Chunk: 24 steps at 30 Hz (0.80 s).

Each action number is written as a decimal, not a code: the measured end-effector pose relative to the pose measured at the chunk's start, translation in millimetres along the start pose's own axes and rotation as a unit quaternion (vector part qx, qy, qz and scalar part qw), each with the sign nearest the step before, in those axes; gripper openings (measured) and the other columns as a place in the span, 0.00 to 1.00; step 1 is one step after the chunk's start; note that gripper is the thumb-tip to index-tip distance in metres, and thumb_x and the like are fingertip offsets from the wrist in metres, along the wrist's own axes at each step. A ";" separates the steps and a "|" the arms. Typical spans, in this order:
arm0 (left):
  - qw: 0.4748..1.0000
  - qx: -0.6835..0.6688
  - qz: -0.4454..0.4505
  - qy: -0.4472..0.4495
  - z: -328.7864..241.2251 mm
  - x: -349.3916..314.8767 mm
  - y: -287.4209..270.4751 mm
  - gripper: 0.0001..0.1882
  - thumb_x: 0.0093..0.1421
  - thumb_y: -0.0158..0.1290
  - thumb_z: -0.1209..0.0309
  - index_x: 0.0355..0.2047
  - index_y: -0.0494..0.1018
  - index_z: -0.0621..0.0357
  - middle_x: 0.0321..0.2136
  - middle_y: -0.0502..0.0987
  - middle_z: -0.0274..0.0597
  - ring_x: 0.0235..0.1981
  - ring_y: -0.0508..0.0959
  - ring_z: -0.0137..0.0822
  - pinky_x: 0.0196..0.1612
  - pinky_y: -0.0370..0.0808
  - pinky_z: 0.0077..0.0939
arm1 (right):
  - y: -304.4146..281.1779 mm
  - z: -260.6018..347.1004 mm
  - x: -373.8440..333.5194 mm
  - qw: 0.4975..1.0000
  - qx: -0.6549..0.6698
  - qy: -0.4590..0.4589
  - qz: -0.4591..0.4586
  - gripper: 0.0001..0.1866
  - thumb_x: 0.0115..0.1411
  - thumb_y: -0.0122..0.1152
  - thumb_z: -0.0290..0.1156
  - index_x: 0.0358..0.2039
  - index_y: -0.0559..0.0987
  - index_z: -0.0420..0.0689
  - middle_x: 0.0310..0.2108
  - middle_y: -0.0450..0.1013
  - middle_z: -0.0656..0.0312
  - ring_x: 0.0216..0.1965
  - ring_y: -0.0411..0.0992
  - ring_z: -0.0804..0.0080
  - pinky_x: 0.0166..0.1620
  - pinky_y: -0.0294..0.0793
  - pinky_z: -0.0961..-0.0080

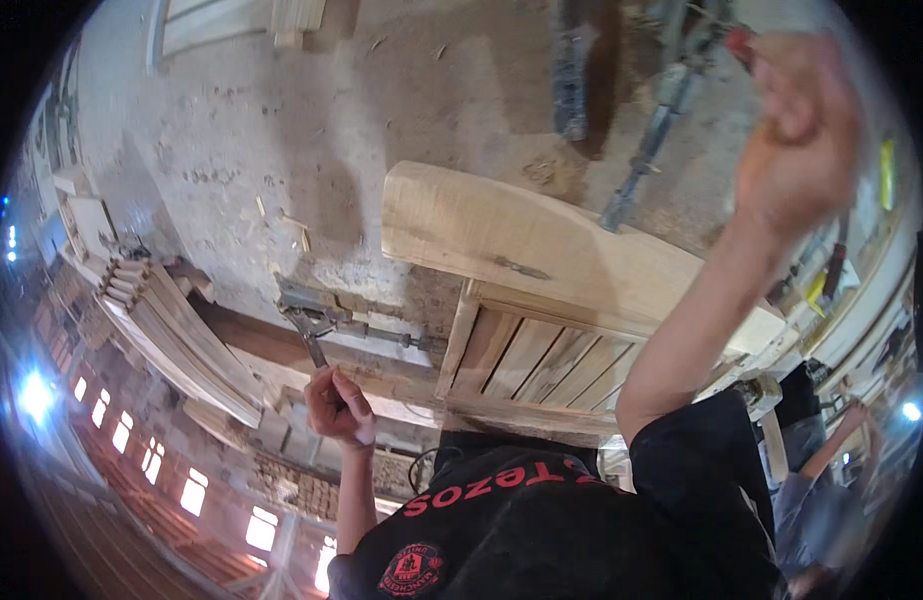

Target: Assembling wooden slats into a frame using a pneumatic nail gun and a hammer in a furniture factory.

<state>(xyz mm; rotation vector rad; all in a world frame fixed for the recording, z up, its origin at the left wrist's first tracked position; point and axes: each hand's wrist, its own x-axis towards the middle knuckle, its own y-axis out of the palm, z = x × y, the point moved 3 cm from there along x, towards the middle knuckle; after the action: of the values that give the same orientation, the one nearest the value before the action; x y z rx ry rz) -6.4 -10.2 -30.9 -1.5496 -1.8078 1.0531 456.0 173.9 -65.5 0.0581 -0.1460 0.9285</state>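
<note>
My left hand (pixel 342 408) is closed around the lower end of a metal clamp's handle (pixel 315 350). That clamp (pixel 362 325) lies along the near edge of the worktable, left of a slatted wooden panel (pixel 542 365). Raised at the far right, my right hand (pixel 807 140) is slightly blurred, its fingers curled round a red handle (pixel 739 42) whose end shows at the fingertips. Beside it a long bar clamp (pixel 652 150) reaches down to a pale curved board (pixel 502 225). This board overlaps the panel's far side, and a small dark mark or tool (pixel 522 268) shows on it.
Stacked wooden pieces (pixel 182 335) lie at the left. A dark metal bar (pixel 570 80) is at the far side, and a wooden frame (pixel 217 30) at the far left. Wood scraps (pixel 300 232) dot the dusty worktable (pixel 282 130). Another person (pixel 832 510) is at the lower right.
</note>
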 end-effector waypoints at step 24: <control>0.984 -0.021 -0.111 0.135 -9.3 10.1 -2.0 0.05 0.58 0.55 0.70 0.29 0.72 0.58 0.16 0.71 0.43 0.16 0.73 0.40 0.23 0.70 0.31 | -467.1 69.0 -353.6 0.786 -0.536 0.226 -0.210 0.22 0.54 0.62 0.38 0.44 0.78 0.35 0.38 0.78 0.49 0.40 0.76 0.56 0.45 0.72 0.65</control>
<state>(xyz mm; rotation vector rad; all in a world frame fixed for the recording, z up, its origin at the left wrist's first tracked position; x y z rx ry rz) -2.1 1.6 -25.0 -1.3987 -1.7726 0.6687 614.7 -393.9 -44.4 -1.1519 -0.1875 0.2822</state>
